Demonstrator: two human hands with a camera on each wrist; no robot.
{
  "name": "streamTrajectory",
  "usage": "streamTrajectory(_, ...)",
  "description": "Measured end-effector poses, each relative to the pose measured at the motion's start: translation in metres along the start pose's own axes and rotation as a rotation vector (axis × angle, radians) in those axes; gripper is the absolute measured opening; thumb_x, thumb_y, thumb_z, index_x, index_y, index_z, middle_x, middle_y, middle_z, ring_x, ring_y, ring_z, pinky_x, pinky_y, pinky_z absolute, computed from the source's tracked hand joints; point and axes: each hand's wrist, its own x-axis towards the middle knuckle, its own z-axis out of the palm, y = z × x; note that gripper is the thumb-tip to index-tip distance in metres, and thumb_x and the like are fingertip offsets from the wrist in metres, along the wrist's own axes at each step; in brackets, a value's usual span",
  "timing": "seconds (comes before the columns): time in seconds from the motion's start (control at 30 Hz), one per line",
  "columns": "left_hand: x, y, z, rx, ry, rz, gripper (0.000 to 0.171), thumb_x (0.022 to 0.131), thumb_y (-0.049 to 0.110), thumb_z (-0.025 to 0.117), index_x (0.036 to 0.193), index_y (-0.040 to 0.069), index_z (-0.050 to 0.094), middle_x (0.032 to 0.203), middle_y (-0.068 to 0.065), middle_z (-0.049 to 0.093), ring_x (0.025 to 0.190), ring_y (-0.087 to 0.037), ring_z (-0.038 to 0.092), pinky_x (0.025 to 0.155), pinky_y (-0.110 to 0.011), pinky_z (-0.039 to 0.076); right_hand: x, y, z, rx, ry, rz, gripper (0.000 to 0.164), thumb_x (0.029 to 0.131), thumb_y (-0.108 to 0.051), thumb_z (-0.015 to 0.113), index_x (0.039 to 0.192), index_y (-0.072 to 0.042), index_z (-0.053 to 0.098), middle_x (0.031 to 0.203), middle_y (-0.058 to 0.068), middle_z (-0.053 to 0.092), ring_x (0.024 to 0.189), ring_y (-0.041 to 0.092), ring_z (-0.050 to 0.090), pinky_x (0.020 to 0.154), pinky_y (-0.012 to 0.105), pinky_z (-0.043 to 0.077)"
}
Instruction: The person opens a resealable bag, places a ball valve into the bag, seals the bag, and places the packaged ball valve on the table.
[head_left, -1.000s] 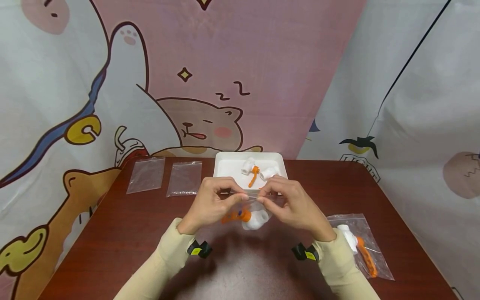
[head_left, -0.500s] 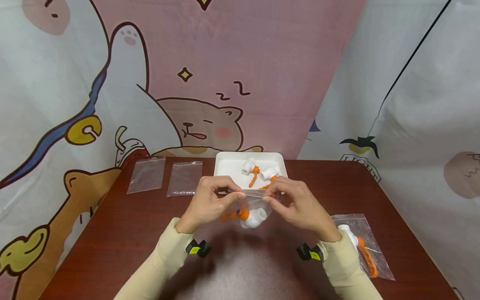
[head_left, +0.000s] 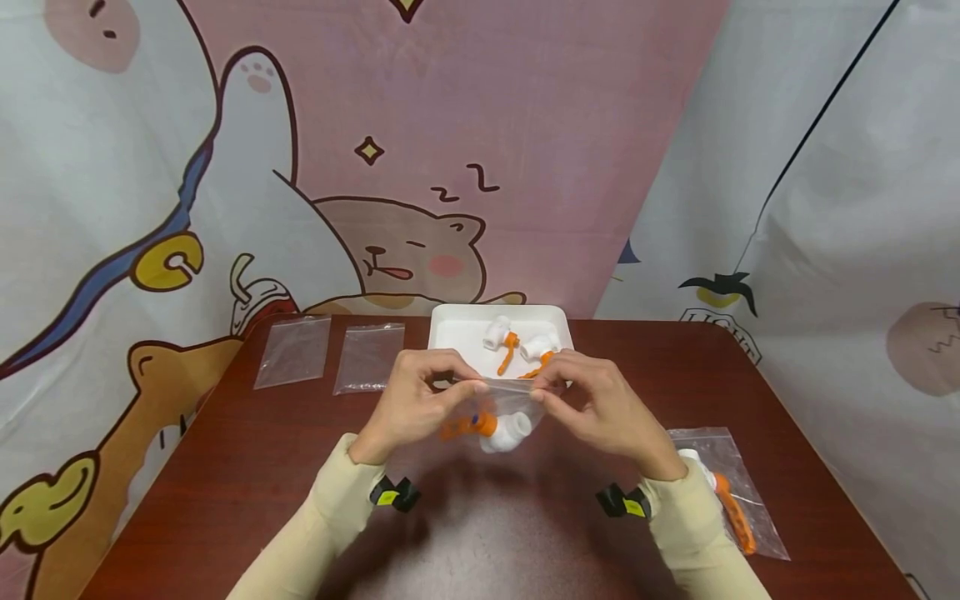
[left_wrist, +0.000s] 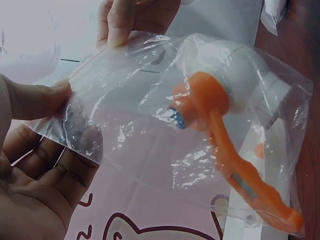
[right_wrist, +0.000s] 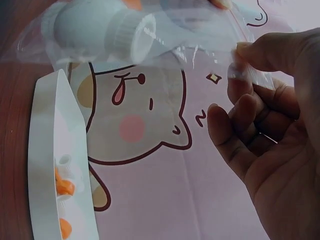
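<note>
Between my two hands hangs a clear zip bag (left_wrist: 135, 130), its top edge pinched at both ends. My left hand (head_left: 418, 402) pinches the left end between thumb and fingers; my right hand (head_left: 600, 404) pinches the other end the same way. Inside the bag lies a white plastic ball valve (head_left: 507, 432) with an orange lever handle (left_wrist: 240, 172) and a small blue spot by the handle's hub. In the right wrist view the valve's white body (right_wrist: 87, 25) shows through the film, and a reddish line runs along the bag's top edge.
Behind the hands stands a white tray (head_left: 453, 333) with white and orange valves (head_left: 498, 333) in it. Two flat clear bags (head_left: 292, 352) (head_left: 369, 358) lie at the table's back left. A bagged valve (head_left: 731, 508) lies at the right, partly behind the right sleeve.
My right hand has shifted slightly right along the bag's top edge, away from the left hand. The bag and its valve have risen a little.
</note>
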Motion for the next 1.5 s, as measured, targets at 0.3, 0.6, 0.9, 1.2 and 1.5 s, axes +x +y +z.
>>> streamTrajectory(0.3, -0.002, -0.001, -0.004, -0.004, 0.006, -0.026, 0.005, 0.087, 0.011, 0.082, 0.084, 0.012, 0.079, 0.074, -0.009, 0.073, 0.057, -0.008, 0.054, 0.05, -0.024, 0.046, -0.009, 0.005, -0.007, -0.044, 0.004, 0.042, 0.005, 0.093, -0.019, 0.077, 0.093, -0.019, 0.072, 0.085, -0.015, 0.061, 0.08, 0.002, 0.056, 0.068, 0.019, 0.048)
streamTrajectory(0.6, -0.004, -0.003, -0.007, 0.021, 0.03, -0.068, 0.005, 0.086, 0.015, 0.084, 0.087, 0.011, 0.081, 0.077, -0.004, 0.076, 0.059, -0.01, 0.055, 0.052, -0.022, 0.044, -0.009, 0.003, -0.01, -0.044, 0.009, 0.066, 0.019, 0.09, -0.017, 0.081, 0.094, -0.031, 0.068, 0.085, -0.015, 0.059, 0.08, 0.003, 0.056, 0.067, 0.019, 0.047)
streamTrajectory(0.9, -0.002, -0.001, -0.005, 0.021, 0.19, -0.199, 0.01, 0.079, 0.029, 0.09, 0.082, 0.022, 0.082, 0.075, 0.002, 0.077, 0.055, -0.01, 0.056, 0.05, -0.023, 0.045, -0.006, 0.0, -0.011, -0.037, 0.062, 0.048, 0.019, 0.088, -0.014, 0.082, 0.093, -0.027, 0.069, 0.083, -0.013, 0.06, 0.078, 0.003, 0.055, 0.068, 0.019, 0.047)
streamTrajectory(1.2, 0.006, 0.004, 0.004, -0.05, 0.119, -0.145, 0.01, 0.079, 0.021, 0.09, 0.08, 0.014, 0.082, 0.075, -0.003, 0.077, 0.054, -0.013, 0.061, 0.051, -0.025, 0.052, -0.008, 0.005, -0.007, -0.026, 0.09, 0.172, 0.021, 0.089, -0.008, 0.078, 0.096, -0.026, 0.07, 0.091, -0.011, 0.065, 0.081, 0.008, 0.06, 0.071, 0.018, 0.052)
streamTrajectory(1.5, 0.009, 0.004, 0.016, -0.048, 0.059, -0.152, 0.009, 0.079, 0.018, 0.089, 0.081, 0.015, 0.082, 0.076, -0.001, 0.077, 0.063, -0.008, 0.065, 0.059, -0.024, 0.056, 0.008, -0.005, 0.006, 0.014, 0.025, 0.115, 0.02, 0.088, -0.009, 0.079, 0.095, -0.026, 0.071, 0.09, -0.011, 0.065, 0.084, 0.01, 0.058, 0.06, 0.025, 0.055)
